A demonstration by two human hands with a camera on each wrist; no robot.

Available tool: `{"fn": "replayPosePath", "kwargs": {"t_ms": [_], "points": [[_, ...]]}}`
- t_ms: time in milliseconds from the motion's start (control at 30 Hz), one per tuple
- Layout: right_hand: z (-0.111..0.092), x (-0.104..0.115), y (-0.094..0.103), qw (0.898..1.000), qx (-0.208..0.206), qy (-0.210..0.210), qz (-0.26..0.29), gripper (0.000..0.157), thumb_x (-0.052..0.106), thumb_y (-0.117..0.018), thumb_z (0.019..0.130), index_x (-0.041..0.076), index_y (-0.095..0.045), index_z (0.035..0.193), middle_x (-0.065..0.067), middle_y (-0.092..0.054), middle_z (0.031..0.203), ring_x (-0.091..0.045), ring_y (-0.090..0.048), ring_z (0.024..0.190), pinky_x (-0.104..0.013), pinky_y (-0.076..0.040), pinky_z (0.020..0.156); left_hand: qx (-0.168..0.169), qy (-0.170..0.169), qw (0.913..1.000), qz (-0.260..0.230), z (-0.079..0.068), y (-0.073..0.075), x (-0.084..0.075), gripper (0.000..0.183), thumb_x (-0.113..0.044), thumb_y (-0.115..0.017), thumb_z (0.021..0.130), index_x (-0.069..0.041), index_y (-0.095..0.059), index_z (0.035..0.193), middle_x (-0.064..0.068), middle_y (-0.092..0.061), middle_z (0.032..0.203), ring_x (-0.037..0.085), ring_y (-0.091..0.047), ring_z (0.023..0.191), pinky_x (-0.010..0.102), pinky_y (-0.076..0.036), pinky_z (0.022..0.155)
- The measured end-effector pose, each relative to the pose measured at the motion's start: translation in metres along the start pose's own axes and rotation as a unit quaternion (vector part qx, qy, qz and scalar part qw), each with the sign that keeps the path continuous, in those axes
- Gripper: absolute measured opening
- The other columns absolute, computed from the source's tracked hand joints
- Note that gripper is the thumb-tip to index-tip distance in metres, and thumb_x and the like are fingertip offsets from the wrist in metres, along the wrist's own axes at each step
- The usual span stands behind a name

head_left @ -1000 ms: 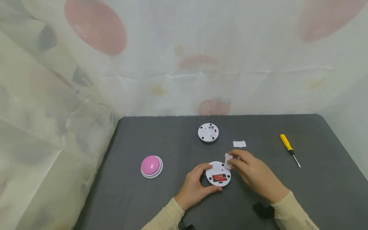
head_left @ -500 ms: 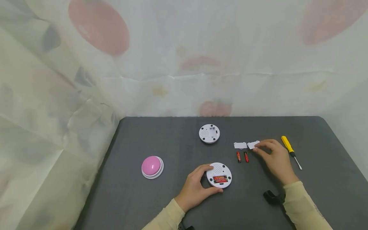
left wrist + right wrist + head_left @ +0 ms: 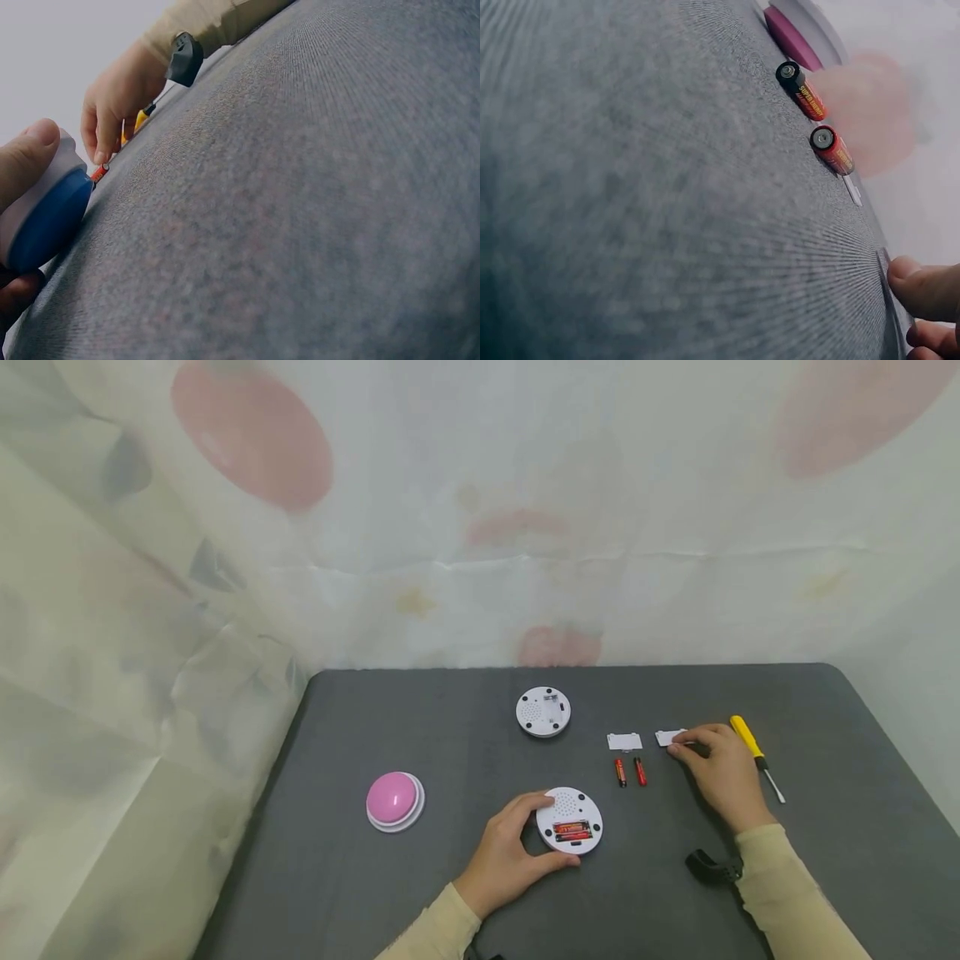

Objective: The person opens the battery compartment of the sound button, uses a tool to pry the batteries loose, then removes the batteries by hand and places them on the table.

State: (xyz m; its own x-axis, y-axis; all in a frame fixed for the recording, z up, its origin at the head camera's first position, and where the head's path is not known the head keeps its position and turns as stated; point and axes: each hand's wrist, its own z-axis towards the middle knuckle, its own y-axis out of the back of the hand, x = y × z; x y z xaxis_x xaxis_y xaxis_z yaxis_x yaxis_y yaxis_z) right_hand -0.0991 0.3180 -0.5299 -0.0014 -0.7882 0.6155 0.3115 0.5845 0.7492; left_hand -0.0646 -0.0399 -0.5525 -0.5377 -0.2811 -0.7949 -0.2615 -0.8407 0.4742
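The unit [image 3: 570, 802] is at the near middle of the bench [image 3: 465, 735], white base up, blue dome [image 3: 56, 221] below. Speaker holes show towards its 11 o'clock; nearer its 6 o'clock, an uncovered compartment holds two red batteries [image 3: 572, 832] side by side. The left hand [image 3: 506, 860] grips it, fingers clamped on the rim at 10 o'clock and thumb at 6. Whether the unit rests on the bench or just above it, I cannot tell.

From the unit, two loose cells [image 3: 620, 773] lie at 2 o'clock, red, near each other but apart. Just beyond them, at 1 o'clock, a white plate [image 3: 624, 742] lies flat. Farther out at 2 o'clock is a cover [image 3: 666, 737], with the right hand's [image 3: 722, 781] bent fingers at its 3 o'clock end; whether they pinch it or only touch it, I cannot tell. Just past that hand lies a screwdriver [image 3: 744, 733], yellow-handled, its tip towards 5 o'clock.

Near 12 o'clock, apart from the unit, a second base [image 3: 534, 714] shows metal contacts in its compartment. At 9 o'clock, well apart, a pink button [image 3: 393, 797] sits dome up. A fruit-print curtain [image 3: 660, 602] hangs behind the bench.
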Motion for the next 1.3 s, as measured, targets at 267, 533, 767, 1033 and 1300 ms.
{"fn": "replayPosePath", "kwargs": {"t_ms": [267, 533, 767, 1033, 1300], "points": [[0.002, 0.000, -0.003, 1.000, -0.001, 0.017, -0.001, 0.011, 0.003, -0.085, 0.094, -0.001, -0.081, 0.103, -0.028, -0.066, 0.120, -0.048, -0.062, 0.110, -0.068, -0.049, 0.093, 0.001, 0.011, 0.9999, -0.012, -0.002, 0.006, -0.003, 0.077, -0.030, -0.104, 0.076, -0.011, -0.065, 0.139, -0.002, -0.065, 0.147, 0.018, -0.063, 0.136, 0.035, -0.049, 0.116], [0.003, -0.003, -0.002, 0.998, 0.002, 0.061, 0.001, 0.014, -0.002, -0.088, 0.088, -0.002, -0.083, 0.102, -0.031, -0.068, 0.121, -0.052, -0.063, 0.112, -0.070, -0.049, 0.095, -0.004, -0.001, 1.0000, 0.002, -0.003, 0.006, -0.001, 0.077, -0.031, -0.104, 0.075, -0.011, -0.065, 0.138, -0.001, -0.066, 0.146, 0.018, -0.063, 0.136, 0.034, -0.049, 0.116], [0.001, -0.002, 0.004, 0.998, -0.007, 0.059, 0.003, 0.020, 0.007, -0.083, 0.096, -0.003, -0.080, 0.113, -0.027, -0.071, 0.122, -0.048, -0.066, 0.110, -0.066, -0.052, 0.091, -0.010, -0.018, 0.9997, 0.011, -0.003, 0.006, 0.000, 0.078, -0.031, -0.104, 0.075, -0.012, -0.064, 0.139, 0.000, -0.066, 0.145, 0.018, -0.064, 0.134, 0.034, -0.050, 0.114], [0.001, -0.005, 0.032, 0.996, -0.056, -0.025, -0.060, 0.035, 0.013, -0.075, 0.103, -0.007, -0.071, 0.131, -0.034, -0.063, 0.126, -0.052, -0.066, 0.102, -0.068, -0.054, 0.081, -0.017, -0.037, 0.9989, 0.022, -0.002, 0.006, 0.001, 0.078, -0.031, -0.104, 0.075, -0.010, -0.064, 0.139, 0.002, -0.067, 0.144, 0.019, -0.065, 0.133, 0.035, -0.051, 0.113], [0.000, -0.025, 0.052, 0.982, 0.034, -0.126, -0.138, 0.051, 0.023, -0.069, 0.108, -0.016, -0.059, 0.141, -0.044, -0.056, 0.128, -0.062, -0.059, 0.106, -0.071, -0.051, 0.075, -0.012, -0.024, 0.9996, 0.013, -0.002, 0.006, 0.000, 0.078, -0.031, -0.104, 0.075, -0.011, -0.064, 0.139, 0.001, -0.066, 0.145, 0.018, -0.064, 0.134, 0.034, -0.050, 0.114]]}}
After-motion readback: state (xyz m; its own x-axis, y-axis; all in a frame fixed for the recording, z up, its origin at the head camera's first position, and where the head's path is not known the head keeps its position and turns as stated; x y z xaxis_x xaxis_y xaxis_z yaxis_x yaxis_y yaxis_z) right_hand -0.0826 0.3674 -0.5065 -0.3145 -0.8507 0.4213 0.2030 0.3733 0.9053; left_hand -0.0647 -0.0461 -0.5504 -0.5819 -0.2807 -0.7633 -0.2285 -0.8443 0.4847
